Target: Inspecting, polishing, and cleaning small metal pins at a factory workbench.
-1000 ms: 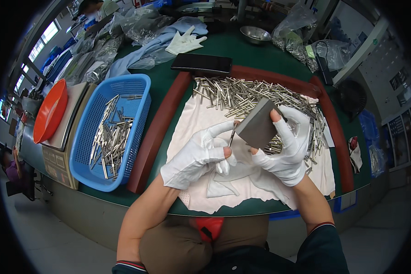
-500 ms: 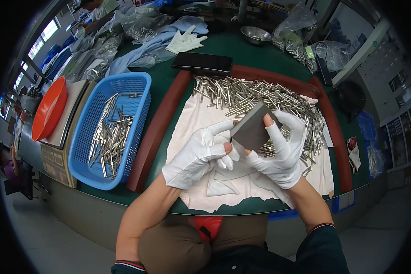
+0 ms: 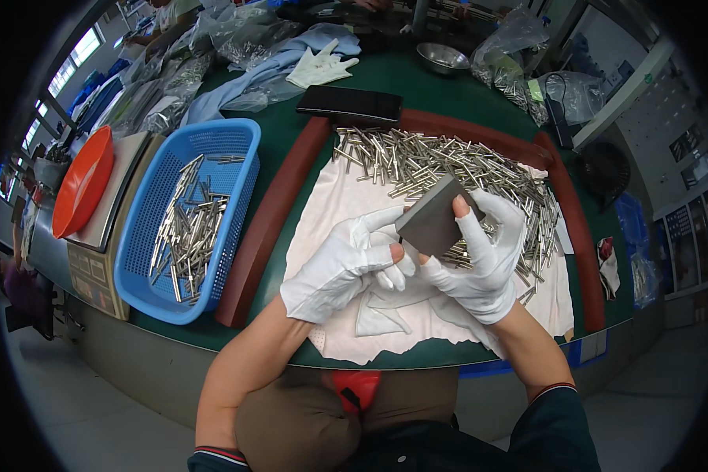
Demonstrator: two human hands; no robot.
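A grey flat block [image 3: 431,223] is held above the white cloth [image 3: 346,197], gripped at its outer edge by the gloved right hand [image 3: 480,263] and pinched at its near corner by the left hand [image 3: 346,263]. It looks stiff, dense and smooth, best gripped by opposite edges. Metal pins [image 3: 448,161] lie heaped just beyond both hands; a blue basket [image 3: 236,141] stands left of the left hand.

white gloves, dk sleeves w/ red trim

Grey block [image 3: 431,221] now lower and tilted, left hand [image 3: 344,265] closer against it
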